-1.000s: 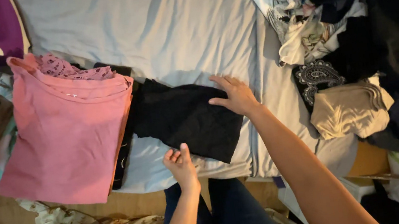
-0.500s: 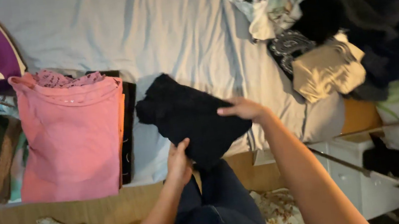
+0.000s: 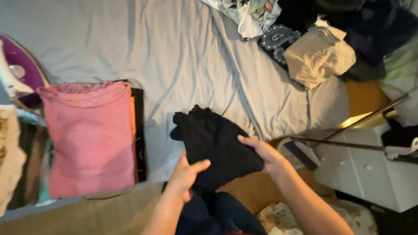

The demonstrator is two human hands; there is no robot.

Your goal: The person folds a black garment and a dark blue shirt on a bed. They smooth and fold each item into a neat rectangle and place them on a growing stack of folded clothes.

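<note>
Holding the folded black garment (image 3: 215, 145) at the near edge of the bed (image 3: 181, 57), your left hand (image 3: 184, 177) and right hand (image 3: 263, 156) each pinch a lower corner, fingers closed on cloth. Risk: folds could slip open, since only the corners are held. Long axis runs from near-right to far-left, pointing up-left.

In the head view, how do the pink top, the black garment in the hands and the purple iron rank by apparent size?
1. Pink top, largest.
2. Black garment, held by both hands; nearer the camera, so its true size is unsure.
3. Purple iron, smallest.
</note>
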